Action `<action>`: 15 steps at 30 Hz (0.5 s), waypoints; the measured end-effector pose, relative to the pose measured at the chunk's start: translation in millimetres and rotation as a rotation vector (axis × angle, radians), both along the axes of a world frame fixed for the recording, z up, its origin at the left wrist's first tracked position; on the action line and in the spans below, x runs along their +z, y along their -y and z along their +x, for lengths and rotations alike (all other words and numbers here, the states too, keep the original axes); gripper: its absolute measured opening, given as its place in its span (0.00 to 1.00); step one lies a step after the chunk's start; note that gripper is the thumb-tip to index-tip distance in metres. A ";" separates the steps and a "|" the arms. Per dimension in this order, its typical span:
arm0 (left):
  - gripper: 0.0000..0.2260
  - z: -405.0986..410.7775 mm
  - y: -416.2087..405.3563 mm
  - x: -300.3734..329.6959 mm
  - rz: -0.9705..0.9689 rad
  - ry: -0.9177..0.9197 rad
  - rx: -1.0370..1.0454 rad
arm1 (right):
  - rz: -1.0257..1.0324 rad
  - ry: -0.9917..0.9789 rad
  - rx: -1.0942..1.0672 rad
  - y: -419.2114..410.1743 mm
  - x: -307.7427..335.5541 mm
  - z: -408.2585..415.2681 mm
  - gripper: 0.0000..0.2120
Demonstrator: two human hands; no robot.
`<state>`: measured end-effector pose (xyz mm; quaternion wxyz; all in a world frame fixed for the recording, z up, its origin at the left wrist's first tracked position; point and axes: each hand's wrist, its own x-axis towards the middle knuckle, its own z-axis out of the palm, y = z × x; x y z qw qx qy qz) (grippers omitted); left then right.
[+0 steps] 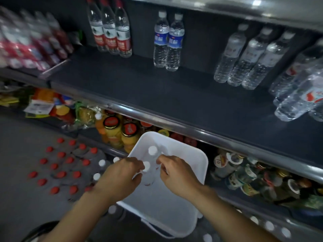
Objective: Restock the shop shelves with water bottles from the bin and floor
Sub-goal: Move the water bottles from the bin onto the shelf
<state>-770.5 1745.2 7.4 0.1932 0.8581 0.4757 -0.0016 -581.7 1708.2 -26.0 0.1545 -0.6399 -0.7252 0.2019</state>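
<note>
Nearest, both forearms reach into the white bin (197, 165). The left hand (120, 173) curls round a white-capped bottle (146, 165) standing upright; the right hand (174, 172), just right, pinches another bottle's neck. The half-bare shelf (157, 95) lies farther off, above them.

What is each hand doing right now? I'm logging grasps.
Left hand: fingers curled round a white-capped bottle in the bin.
Right hand: fingers curled over the bottles; grip cannot be told.
</note>
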 end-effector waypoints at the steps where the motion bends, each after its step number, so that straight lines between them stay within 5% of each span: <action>1: 0.13 -3.6 0.0 -3.5 -0.011 -0.004 -0.006 | -0.012 0.022 0.003 -4.1 -6.6 -5.9 0.13; 11: 0.15 -17.2 -5.8 -28.3 -0.053 -0.025 -0.094 | -0.121 0.210 0.056 -32.1 -50.0 -42.8 0.20; 15: 0.16 -16.1 -6.1 -33.9 -0.056 -0.027 -0.120 | -0.096 0.322 0.147 -39.2 -57.4 -46.5 0.11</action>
